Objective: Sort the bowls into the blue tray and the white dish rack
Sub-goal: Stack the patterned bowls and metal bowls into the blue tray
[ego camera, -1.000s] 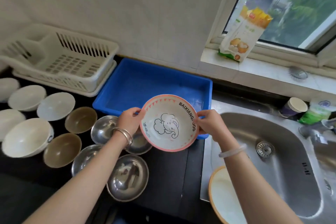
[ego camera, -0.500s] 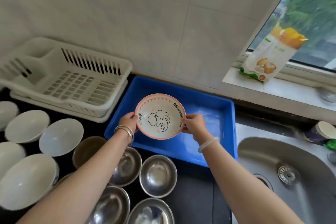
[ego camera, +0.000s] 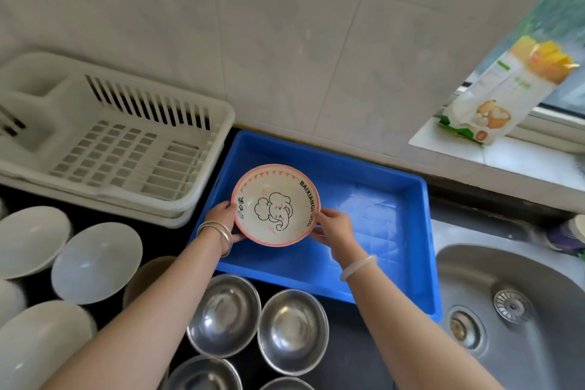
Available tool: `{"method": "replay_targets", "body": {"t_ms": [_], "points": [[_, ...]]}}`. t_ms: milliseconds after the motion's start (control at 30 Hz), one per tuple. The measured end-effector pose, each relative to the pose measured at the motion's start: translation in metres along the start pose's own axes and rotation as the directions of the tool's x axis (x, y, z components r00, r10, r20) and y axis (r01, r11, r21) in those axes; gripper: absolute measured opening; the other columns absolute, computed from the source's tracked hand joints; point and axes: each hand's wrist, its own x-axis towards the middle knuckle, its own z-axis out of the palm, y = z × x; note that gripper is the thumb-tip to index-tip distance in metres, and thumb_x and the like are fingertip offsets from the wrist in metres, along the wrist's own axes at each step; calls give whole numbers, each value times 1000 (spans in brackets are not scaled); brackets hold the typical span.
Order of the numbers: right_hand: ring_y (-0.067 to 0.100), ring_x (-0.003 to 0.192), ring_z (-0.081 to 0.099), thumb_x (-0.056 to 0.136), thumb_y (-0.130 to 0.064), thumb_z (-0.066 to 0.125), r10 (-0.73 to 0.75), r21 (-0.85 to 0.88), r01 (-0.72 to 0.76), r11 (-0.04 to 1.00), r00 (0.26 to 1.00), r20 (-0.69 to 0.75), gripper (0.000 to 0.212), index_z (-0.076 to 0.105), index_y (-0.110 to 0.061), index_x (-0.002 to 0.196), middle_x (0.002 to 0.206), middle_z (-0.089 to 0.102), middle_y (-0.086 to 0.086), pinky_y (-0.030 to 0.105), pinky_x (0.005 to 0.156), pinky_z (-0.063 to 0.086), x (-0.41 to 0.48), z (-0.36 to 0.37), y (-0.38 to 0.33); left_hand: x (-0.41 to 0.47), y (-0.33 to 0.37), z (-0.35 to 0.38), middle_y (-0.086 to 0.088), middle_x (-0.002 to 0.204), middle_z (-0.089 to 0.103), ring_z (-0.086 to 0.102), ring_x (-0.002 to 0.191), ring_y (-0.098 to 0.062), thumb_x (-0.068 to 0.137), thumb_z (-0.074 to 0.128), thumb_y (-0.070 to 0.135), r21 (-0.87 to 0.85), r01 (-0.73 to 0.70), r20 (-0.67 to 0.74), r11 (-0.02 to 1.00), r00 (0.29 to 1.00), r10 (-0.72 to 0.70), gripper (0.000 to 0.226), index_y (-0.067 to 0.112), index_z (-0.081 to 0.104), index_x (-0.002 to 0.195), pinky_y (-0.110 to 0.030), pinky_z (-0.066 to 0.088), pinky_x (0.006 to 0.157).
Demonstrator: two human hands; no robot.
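Note:
A pink-rimmed elephant bowl (ego camera: 275, 204) is held by both my hands over the left part of the blue tray (ego camera: 376, 199). My left hand (ego camera: 223, 218) grips its left rim and my right hand (ego camera: 332, 228) grips its right rim. The white dish rack (ego camera: 104, 142) stands to the tray's left against the wall and holds no bowls. Several white bowls (ego camera: 96, 261) lie on the dark counter at the left. Several steel bowls (ego camera: 292, 331) sit in front of the tray, and a brown bowl (ego camera: 142, 279) shows partly behind my left forearm.
A steel sink (ego camera: 512, 313) lies right of the tray. A food packet (ego camera: 506, 92) leans on the tiled window sill at the upper right. A cup (ego camera: 569, 234) stands at the sink's far edge.
Both hands have carried the elephant bowl forward, from above the steel bowls near the tray's front edge to over the tray's left part. The view has shifted left and forward.

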Motion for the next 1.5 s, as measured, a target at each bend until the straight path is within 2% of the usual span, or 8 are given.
{"method": "replay_targets", "body": {"t_ms": [200,367,533,967,1167,1267,1400,1500], "points": [[21,80,74,91,-14,60,102,398,-237,886,938,331,17,67,-6,105,89,76,7,27,65,58,-8,-3,23,-1,-16,-4,-19,115,55,54,104,-36,93,49,21,-272,187,72,944,982,-173,34,5,47,124,-53,50,79],[22,80,74,95,-13,54,42,453,-179,874,954,295,21,62,-3,112,91,76,7,28,65,59,-4,12,15,2,-15,-2,-16,106,61,56,107,-31,92,51,15,-384,102,74,918,994,-79,20,4,54,109,-41,49,80],[22,77,73,97,-13,50,43,465,-159,871,967,250,24,58,-2,117,103,69,12,29,64,60,2,28,2,6,-15,2,-11,121,54,56,103,-32,94,48,16,-399,48,88,916,996,-13,31,10,50,124,-41,49,83],[26,92,67,96,-17,52,140,410,-182,893,981,131,27,56,-8,122,111,67,11,29,68,57,0,36,-11,3,-8,13,-11,113,56,56,105,-33,94,48,14,-419,-33,0,907,999,36,32,8,51,126,-39,49,84],[20,91,62,96,-32,50,-16,171,3,985,997,74,39,52,-14,131,120,62,9,24,68,53,-17,24,-6,-22,-25,30,-17,127,58,55,118,-28,91,48,3,-263,-237,-171,935,965,196,35,2,53,125,-28,46,92],[22,93,61,98,-30,46,-88,110,83,990,995,41,36,50,-12,130,113,61,7,32,79,51,-32,2,1,-44,-38,36,-10,126,60,56,115,-22,90,49,8,-87,-324,-178,942,936,305,34,6,56,123,-27,44,92],[19,88,62,98,-28,45,-166,23,166,986,986,14,26,58,-14,116,107,63,6,27,73,50,-66,-49,12,-86,-62,56,-12,136,51,50,125,-22,90,48,7,138,-391,-59,910,914,401,41,4,47,131,-31,40,103],[11,77,63,97,-25,47,-236,-107,232,967,971,-25,20,62,-16,106,99,66,5,19,63,49,-98,-100,28,-121,-86,82,-16,131,55,53,120,-23,90,48,1,248,-467,113,849,884,454,36,-1,51,126,-25,40,98]]}}
